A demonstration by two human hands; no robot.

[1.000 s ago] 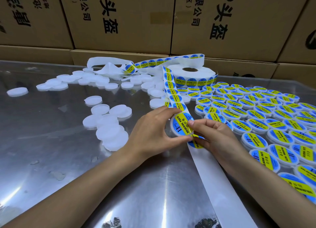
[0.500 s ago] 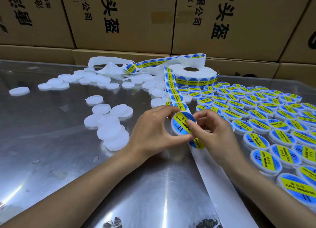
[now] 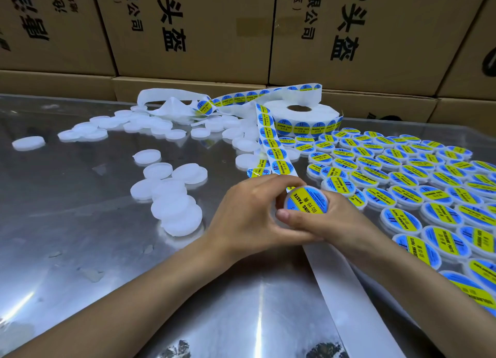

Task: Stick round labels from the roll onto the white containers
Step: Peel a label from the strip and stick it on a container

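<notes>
While the white container (image 3: 306, 200) was held just above the desk (image 3: 80, 223), its blue and yellow label already lay on its top, so the sticking step seemed almost finished. The left hand (image 3: 249, 218) curled its fingers round the container's side, and the right hand (image 3: 322, 220) gripped it from the other side, thumb at the rim. Next, I judged, it should join the labelled containers (image 3: 418, 180) on the right, then a bare one (image 3: 177, 212) be taken and a new label peeled from the strip (image 3: 271, 148) of the roll (image 3: 300, 116).
</notes>
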